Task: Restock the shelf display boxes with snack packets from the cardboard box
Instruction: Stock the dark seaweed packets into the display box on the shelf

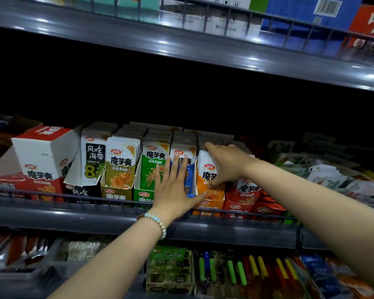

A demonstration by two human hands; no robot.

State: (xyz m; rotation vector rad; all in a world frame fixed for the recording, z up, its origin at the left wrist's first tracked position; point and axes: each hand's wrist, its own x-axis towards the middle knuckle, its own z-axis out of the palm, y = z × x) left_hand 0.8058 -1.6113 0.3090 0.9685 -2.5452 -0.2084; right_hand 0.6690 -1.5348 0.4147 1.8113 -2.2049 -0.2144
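Shop shelving fills the view in three tiers. On the nearest, lowest shelf (43, 277) sits one open green box of packets (170, 268), with a row of stick snacks (246, 270) in green, yellow and red wrappers to its right.

Two bare forearms reach up over this to the middle shelf (73, 216); the left wrist wears one bead bracelet (158, 221). The left hand (173, 188) is released and flat, fingers straight and spread, its palm pressed against the front of the blue packets (190, 180) near the shelf's front edge. The right hand (227, 162) is grasping the orange packets (205, 169): its fingers curl over their tops and its thumb reaches down their front face.

Along that front edge at least seven display boxes stand side by side: left red box (30, 186), black box (82, 192), olive box (117, 193), green display box (143, 196), blue box (190, 192), orange box (209, 205) and right red box (240, 201). The middle five hold upright rows of snack packets running back towards the dark rear. One closed white carton (45, 152) lies tilted on the left red box. Loose bags (333, 175) lie towards the shelf's right end.

Farthest up, the top shelf (138, 37) carries four cartons behind a wire rail: teal (117, 5), white (225, 20), blue (300, 14) and red (369, 22).
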